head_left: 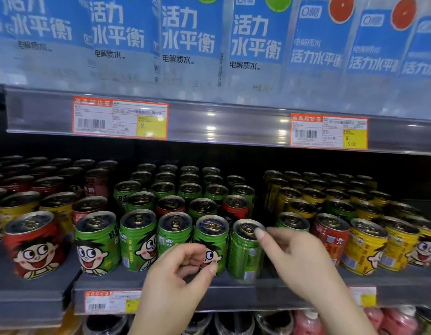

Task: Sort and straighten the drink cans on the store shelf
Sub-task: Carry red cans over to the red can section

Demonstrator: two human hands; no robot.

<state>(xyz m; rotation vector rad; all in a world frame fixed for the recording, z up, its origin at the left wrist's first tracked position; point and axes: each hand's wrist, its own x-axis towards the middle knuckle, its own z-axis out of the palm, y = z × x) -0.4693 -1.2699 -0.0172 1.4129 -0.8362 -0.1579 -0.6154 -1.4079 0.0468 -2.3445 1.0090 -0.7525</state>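
Observation:
Small drink cans with a cartoon face fill the grey shelf: red ones at left, green ones in the middle, yellow ones at right. A few red cans stand among the green rows. My right hand rests its fingertips on the rim of the rightmost front green can, which leans slightly. My left hand hovers in front of the neighbouring green can, fingers curled, holding nothing.
Tall blue-labelled bottles stand on the shelf above, behind a rail with orange price tags. More bottles sit on the shelf below. A red can stands just right of my right hand.

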